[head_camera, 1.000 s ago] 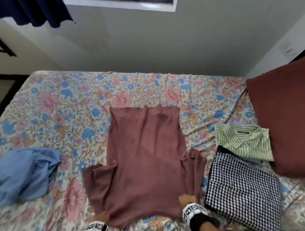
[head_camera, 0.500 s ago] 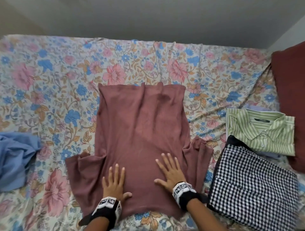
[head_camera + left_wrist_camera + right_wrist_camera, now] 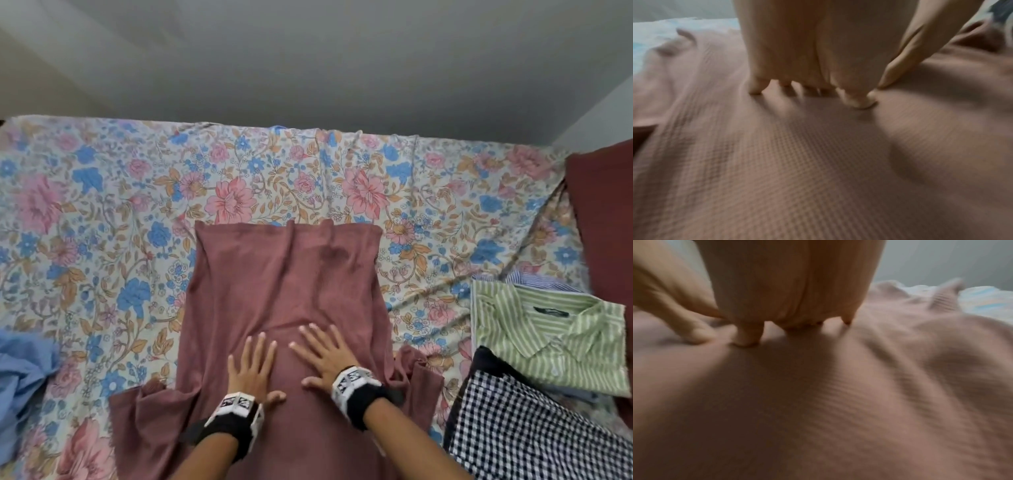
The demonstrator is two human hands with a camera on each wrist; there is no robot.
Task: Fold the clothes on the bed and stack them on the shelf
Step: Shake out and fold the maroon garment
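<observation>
We are pressing both hands, left hand (image 3: 251,368) and right hand (image 3: 323,353), flat with fingers spread, gripping nothing, on the maroon ribbed knit shirt (image 3: 284,294) at lower centre of the frame; pushing may be bunching its wrinkles, spoiling the fold.

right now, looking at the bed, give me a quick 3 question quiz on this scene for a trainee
1. True or false: both hands lie flat with straight fingers on the maroon top.
2. Which garment lies nearest the right hand? A) blue garment B) checked garment C) green striped shirt
3. Fill in: the left hand rests on the top, ___ the right hand.

Key: 1 true; 2 B; 3 beside.
</observation>
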